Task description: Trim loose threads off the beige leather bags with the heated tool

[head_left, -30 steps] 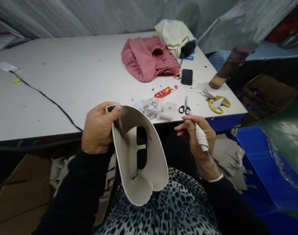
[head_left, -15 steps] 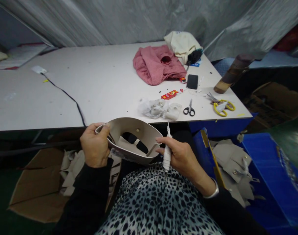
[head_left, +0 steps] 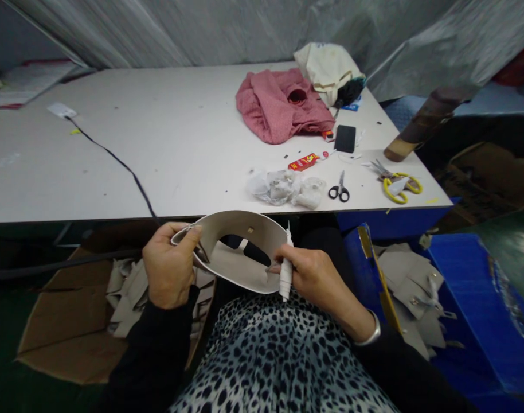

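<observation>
Beige piece (head_left: 234,267), one, held above the lap just in front of the near edge of the bench (head_left: 159,143); its long axis runs left to right, roughly along that edge, the right end slightly nearer the wearer, and its oval mouth faces up. Hands, two, are apart, one at each end of the piece: the left hand (head_left: 169,269) is clamped on the left end, thumb uppermost; the right hand (head_left: 316,272) grips one white-wrapped tool (head_left: 285,281), its thin tip pointing toward the bench, while fingertips reach over the right rim; whether they pinch it cannot be told. Scissors number two pairs: black-handled scissors (head_left: 340,184) near the near edge, blades pointing away, and yellow-handled scissors (head_left: 386,186) near the near right corner. Single items are a red packet (head_left: 304,162), a black rectangular object (head_left: 345,139) toward the right edge, a brown flask (head_left: 417,129) at that edge, and a pink garment (head_left: 274,109) near the far right corner. Clear plastic bags (head_left: 279,188), too crumpled to count, lie by the near edge.
</observation>
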The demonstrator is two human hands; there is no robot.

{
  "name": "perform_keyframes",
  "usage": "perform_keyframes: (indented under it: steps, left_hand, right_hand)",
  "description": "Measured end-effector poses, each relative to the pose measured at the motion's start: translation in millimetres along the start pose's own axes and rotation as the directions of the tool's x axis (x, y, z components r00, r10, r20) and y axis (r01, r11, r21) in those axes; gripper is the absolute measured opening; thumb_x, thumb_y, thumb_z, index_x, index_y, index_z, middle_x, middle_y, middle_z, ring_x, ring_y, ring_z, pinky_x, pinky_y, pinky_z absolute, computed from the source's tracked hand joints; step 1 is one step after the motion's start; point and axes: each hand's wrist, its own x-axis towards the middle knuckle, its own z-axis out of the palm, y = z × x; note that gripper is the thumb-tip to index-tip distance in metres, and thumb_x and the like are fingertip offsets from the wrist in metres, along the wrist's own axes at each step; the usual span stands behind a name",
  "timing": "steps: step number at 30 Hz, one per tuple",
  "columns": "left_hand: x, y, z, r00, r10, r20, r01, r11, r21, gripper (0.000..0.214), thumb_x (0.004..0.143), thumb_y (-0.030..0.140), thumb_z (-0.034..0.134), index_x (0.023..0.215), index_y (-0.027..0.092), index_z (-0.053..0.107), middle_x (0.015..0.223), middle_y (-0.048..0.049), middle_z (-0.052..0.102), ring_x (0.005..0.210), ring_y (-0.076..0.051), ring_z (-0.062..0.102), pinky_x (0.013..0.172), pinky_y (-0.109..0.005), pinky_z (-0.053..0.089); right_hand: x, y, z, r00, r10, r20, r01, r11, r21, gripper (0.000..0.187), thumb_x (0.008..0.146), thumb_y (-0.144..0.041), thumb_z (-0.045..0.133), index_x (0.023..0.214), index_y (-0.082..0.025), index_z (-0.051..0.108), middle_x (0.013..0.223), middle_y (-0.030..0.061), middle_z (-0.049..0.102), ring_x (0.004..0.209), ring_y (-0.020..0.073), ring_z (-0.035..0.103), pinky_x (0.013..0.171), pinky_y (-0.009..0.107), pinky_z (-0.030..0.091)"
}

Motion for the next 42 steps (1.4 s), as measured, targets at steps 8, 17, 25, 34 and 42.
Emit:
perform_keyframes:
  steps: [8,17,25,34,42]
  left_hand:
    - [-20,-11,-14.3,0.998,-0.052,0.040,0.048,0.992,0.115,0.028,0.070,0.038,0.085,0.080,0.018,0.068,0.069,0.0028,0.065,0.059,-0.013,0.057,0.052,-0.022,0.044]
    - [-29,-28,-24.1,0.996,-0.074,0.051,0.060,0.970,0.235,0.028,0.071,0.041,0.083,0.078,0.020,0.068,0.070,0.0015,0.066,0.062,-0.016,0.058,0.055,-0.027,0.046]
    - [-33,-24,-19.5,0.996,-0.089,0.019,0.084,0.978,0.193,0.029,0.065,0.038,0.085,0.071,0.018,0.065,0.070,0.0015,0.063,0.063,-0.015,0.055,0.057,-0.026,0.044]
    - [-28,-24,-33.1,0.990,0.087,0.109,-0.118,0.936,0.332,0.028,0.074,0.040,0.082,0.069,0.019,0.063,0.070,0.0027,0.062,0.062,-0.014,0.055,0.060,-0.027,0.042]
    - [-2,-2,-51.4,0.862,0.268,0.430,-0.480,0.706,0.521,0.027,0.078,0.047,0.078,0.068,0.023,0.069,0.066,0.0019,0.067,0.060,-0.017,0.058,0.065,-0.029,0.042]
  right_hand:
    - [13,-10,7,0.982,0.039,-0.183,-0.071,0.983,-0.171,0.027,0.090,-0.023,0.081,0.100,-0.023,0.056,0.082,0.0018,0.064,0.077,0.0222,0.062,0.067,0.030,0.039]
    - [6,-2,14,0.970,0.101,-0.221,-0.100,0.995,0.016,0.030,0.088,-0.013,0.075,0.106,-0.023,0.053,0.093,0.0017,0.061,0.077,0.0198,0.061,0.067,0.029,0.042]
    - [4,10,24,0.891,0.358,-0.280,-0.197,0.859,0.473,0.030,0.084,-0.028,0.081,0.098,-0.025,0.053,0.088,-0.0025,0.065,0.072,0.0170,0.061,0.066,0.028,0.047]
    - [3,10,17,0.859,0.442,-0.258,-0.163,0.714,0.680,0.038,0.078,-0.031,0.087,0.093,-0.025,0.052,0.092,-0.0013,0.072,0.078,0.0175,0.065,0.072,0.029,0.053]
    - [4,13,10,0.886,0.423,-0.192,-0.168,0.676,0.717,0.039,0.077,-0.032,0.089,0.090,-0.024,0.053,0.088,-0.0019,0.072,0.070,0.0155,0.062,0.068,0.029,0.051]
